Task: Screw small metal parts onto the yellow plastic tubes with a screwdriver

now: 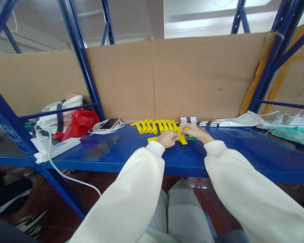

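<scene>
Both my hands meet over a yellow plastic part (182,138) lying on the blue shelf (142,155). My left hand (168,138) is curled with its fingers on the part's left side. My right hand (194,132) pinches the same part from the right, near its top. A small green piece (192,138) peeks out under my right hand. Behind my hands, a row of several yellow T-shaped parts (155,126) lies side by side. Both my arms wear white sleeves.
Small black-and-white stacks (192,121) sit right of the yellow row. A phone on a coiled white cable (108,125), a red bag (79,123) and a white power strip (58,148) lie to the left. Cardboard (192,74) backs the shelf; blue uprights (81,57) flank it.
</scene>
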Tool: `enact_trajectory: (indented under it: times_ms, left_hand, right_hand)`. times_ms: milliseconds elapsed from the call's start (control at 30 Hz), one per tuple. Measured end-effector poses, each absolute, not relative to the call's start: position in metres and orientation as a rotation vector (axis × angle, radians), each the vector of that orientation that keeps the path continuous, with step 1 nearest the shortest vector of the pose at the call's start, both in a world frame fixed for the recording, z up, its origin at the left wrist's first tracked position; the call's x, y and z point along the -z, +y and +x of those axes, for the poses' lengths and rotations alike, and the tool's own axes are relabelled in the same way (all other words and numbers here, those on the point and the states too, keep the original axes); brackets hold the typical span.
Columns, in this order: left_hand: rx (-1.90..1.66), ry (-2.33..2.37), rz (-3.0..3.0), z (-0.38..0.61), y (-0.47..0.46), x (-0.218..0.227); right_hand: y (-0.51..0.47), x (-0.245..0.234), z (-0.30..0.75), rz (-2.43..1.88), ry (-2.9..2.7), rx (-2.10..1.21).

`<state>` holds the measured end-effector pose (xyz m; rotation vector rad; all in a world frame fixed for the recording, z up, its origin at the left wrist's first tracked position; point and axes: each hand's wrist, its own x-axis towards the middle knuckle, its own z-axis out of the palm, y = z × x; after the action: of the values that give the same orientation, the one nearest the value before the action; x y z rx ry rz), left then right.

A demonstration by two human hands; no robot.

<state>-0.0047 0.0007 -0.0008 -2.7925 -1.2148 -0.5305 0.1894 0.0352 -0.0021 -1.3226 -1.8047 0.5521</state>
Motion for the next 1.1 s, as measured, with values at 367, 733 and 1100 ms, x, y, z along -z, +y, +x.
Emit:
enact_trajectory:
  times_ms: [367,733,1100]
  left_hand:
    - [0.565,-1.229,-2.808,-0.005,0.002,0.003]
    - [0.626,-1.241,-2.804,-0.005,0.004,0.003]
    - [0.795,-1.397,-2.750,-0.006,0.007,0.002]
  right_hand:
    - [0.029,0.001,0.182,-1.390,-1.741,-0.575]
    - [0.030,0.002,0.180,-1.396,-1.489,-0.558]
    - [0.012,-0.007,0.188,-1.211,-1.647,-1.259]
